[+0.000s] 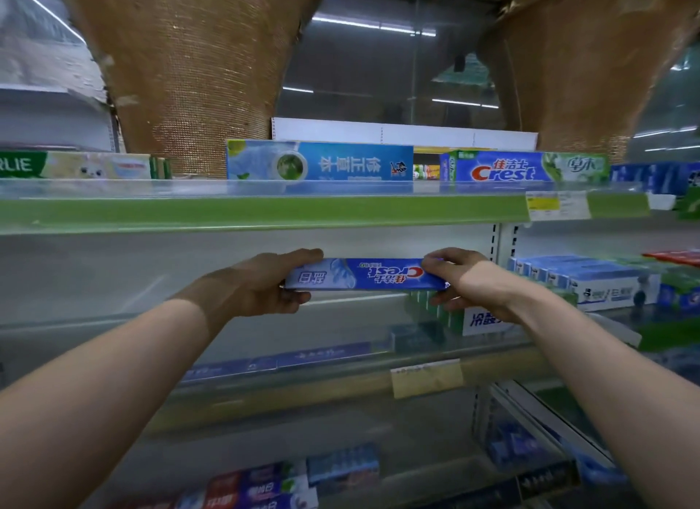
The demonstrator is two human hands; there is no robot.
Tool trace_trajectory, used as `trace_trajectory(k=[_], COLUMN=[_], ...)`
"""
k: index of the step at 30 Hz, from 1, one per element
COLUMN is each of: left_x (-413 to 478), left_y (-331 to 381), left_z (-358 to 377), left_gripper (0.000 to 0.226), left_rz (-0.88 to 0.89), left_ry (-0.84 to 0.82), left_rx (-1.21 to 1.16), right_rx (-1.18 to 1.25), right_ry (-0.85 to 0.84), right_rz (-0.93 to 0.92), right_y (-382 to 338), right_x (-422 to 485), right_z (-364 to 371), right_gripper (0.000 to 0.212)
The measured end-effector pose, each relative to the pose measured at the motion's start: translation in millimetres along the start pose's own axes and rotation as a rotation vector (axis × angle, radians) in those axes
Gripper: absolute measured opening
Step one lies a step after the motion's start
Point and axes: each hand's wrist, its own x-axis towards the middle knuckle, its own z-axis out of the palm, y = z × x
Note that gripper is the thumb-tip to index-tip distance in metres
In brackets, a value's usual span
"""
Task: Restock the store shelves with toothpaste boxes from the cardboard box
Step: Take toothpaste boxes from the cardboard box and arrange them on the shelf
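Observation:
A long blue Crest toothpaste box (363, 275) is held level and upside down in front of the middle shelf (113, 315). My left hand (261, 285) grips its left end, thumb under and fingers over the top. My right hand (466, 281) grips its right end the same way. The box hovers above the shelf board, just left of a row of green boxes (428, 304). The cardboard box is not in view.
The upper shelf (265, 209) carries a blue box (320, 162), a Crest box (530, 167) and a Darlie box (75, 164). White and blue boxes (583, 281) are stacked at the right. More boxes (280, 486) lie on lower shelves. Woven hangings (189, 65) drape above.

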Motion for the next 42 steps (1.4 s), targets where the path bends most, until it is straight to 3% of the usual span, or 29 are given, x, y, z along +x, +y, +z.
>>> trace_trajectory(k=[6,9,12,16,20,24,29,32,36,39,42], left_x=[27.0,36.7,47.1,61.7,75.1,81.6,85.0,87.0,93.7,94.5,94.8], left_y=[-1.3,0.3,12.9,27.7,22.8,16.4,11.9,12.1,6.8,-8.7,-20.8], left_z=[-13.3,-3.5,19.9,31.8,24.6,21.8,22.6,18.2,10.0,-10.0,-37.3], left_gripper=[0.022,0.023,0.034,0.016,0.016,0.012,0.009,0.008,0.009,0.006,0.013], left_rz=[0.054,0.113,0.222,0.29,0.215,0.247,0.327,0.321,0.17,-0.001,0.054], left_ry=[-0.001,0.002,-0.065,-0.125,-0.109,-0.114,-0.085,-0.092,-0.077,-0.138,-0.066], left_rx=[0.299,0.632,0.722,0.581,0.234,0.13,0.19,0.159,0.039,-0.057,-0.239], right_rx=[0.086,0.247,0.361,0.459,0.089,-0.141,-0.122,0.071,0.273,0.065,-0.311], right_ry=[0.061,0.065,0.024,-0.048,-0.177,-0.33,-0.445,-0.489,-0.466,-0.577,-0.485], right_rz=[-0.033,-0.11,-0.179,-0.251,-0.072,-0.026,-0.061,-0.1,0.036,0.081,-0.067], right_y=[1.0,-3.0,-17.2,-23.4,-4.0,6.7,12.1,14.4,11.0,5.7,-2.5], right_x=[36.8,51.4,61.5,76.1,85.3,92.2,90.8,84.5,79.8,78.0,86.9], right_z=[10.1,14.7,25.1,28.6,35.3,59.5,83.4,97.0,108.3,97.3,77.4], right_gripper=[0.057,0.034,0.007,0.015,0.048,0.049,0.042,0.028,0.026,0.024,0.027])
